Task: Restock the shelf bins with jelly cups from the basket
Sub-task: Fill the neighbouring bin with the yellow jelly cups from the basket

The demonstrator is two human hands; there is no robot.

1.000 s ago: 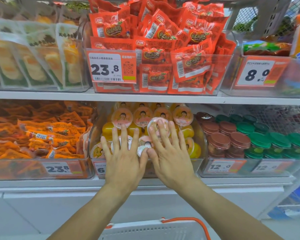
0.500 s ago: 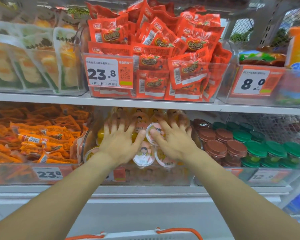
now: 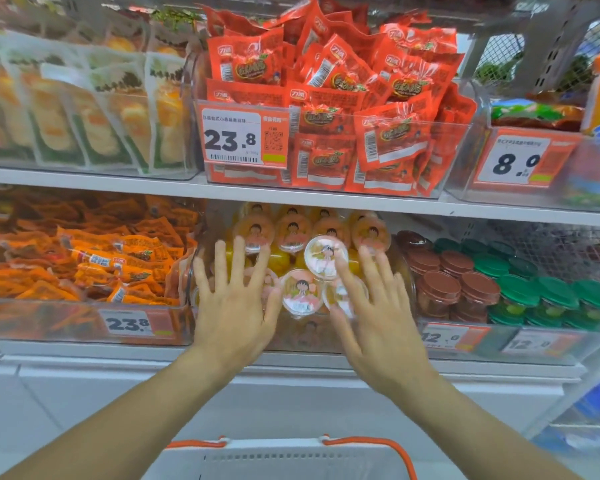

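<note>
Both hands were spread flat, gripping nothing: the left hand (image 3: 234,306) and the right hand (image 3: 383,315) lay over the front jelly cups (image 3: 300,295) in the clear middle bin (image 3: 291,336) of the lower shelf. Settling the cups looked best done with light, even palm pressure, keeping the lids level. The basket (image 3: 291,459) sat below, its contents hidden.

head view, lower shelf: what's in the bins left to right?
Orange snack packets → jelly cups, with left hand and right hand spread flat over that bin → brown-lidded cups → green-lidded cups.
</note>
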